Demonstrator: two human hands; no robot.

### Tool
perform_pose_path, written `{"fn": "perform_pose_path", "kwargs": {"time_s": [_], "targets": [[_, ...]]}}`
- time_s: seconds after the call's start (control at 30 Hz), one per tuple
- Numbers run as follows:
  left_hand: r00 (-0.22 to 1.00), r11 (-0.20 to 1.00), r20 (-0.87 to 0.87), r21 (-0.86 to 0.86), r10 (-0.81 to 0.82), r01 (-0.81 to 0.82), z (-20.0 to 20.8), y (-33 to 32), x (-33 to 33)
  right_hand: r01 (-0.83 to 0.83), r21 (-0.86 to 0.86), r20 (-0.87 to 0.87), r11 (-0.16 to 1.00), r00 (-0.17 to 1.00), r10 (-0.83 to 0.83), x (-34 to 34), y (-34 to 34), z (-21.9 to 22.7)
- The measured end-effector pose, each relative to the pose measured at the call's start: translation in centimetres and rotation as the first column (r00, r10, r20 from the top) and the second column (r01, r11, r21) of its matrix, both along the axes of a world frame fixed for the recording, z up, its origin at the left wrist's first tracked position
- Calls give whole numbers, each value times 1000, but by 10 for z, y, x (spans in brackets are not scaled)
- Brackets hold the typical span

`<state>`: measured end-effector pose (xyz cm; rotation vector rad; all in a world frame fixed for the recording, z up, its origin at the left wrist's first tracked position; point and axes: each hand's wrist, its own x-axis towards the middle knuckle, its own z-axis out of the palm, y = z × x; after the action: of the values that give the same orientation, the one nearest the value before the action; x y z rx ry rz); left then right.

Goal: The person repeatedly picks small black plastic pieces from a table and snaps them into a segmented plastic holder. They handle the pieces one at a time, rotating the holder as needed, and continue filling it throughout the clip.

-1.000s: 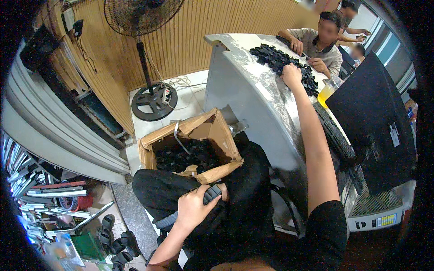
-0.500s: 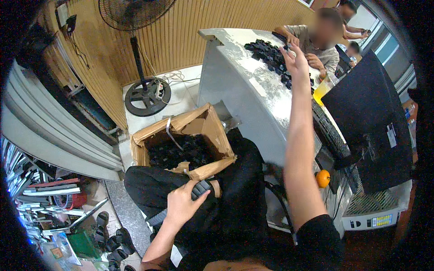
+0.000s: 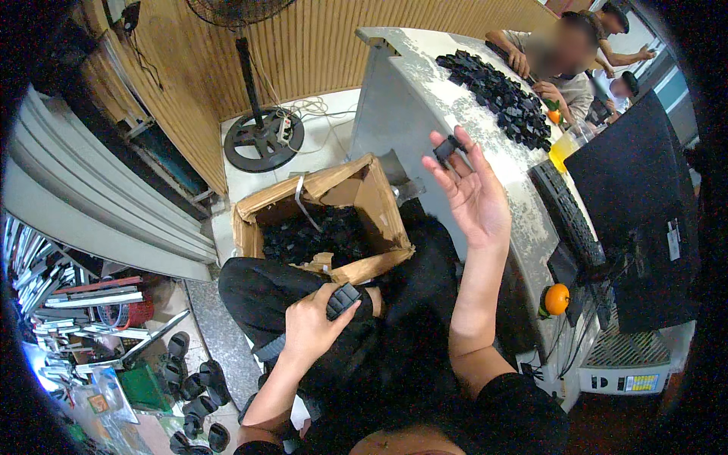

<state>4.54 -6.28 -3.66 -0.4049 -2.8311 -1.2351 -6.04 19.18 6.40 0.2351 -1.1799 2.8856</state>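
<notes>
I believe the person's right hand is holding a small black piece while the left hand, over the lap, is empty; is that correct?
Not quite: the left hand is not empty. The head view shows it gripping a ridged black strip over the lap. The right hand does hold a small black piece, as you say.

Nothing is legible, even the yellow label [image 3: 641, 383] on the white case [image 3: 628, 351].
</notes>
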Motion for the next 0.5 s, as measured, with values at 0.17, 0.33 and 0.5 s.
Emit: {"fn": "perform_pose_path", "kwargs": {"time_s": [0.17,0.33,0.5], "targets": [[999,1000,-55,11,3,-3,-3,3,-2,36,188,69,982,996,-50,12,-1,-20],[1000,1000,-20,6,16,-16,-3,5,-1,-59,79,4,995,998,59,19,-5,-34],[1000,1000,-16,16,9,-9,-2,5,-2,-283,-15,69,959,956,283,26,-8,-40]]}}
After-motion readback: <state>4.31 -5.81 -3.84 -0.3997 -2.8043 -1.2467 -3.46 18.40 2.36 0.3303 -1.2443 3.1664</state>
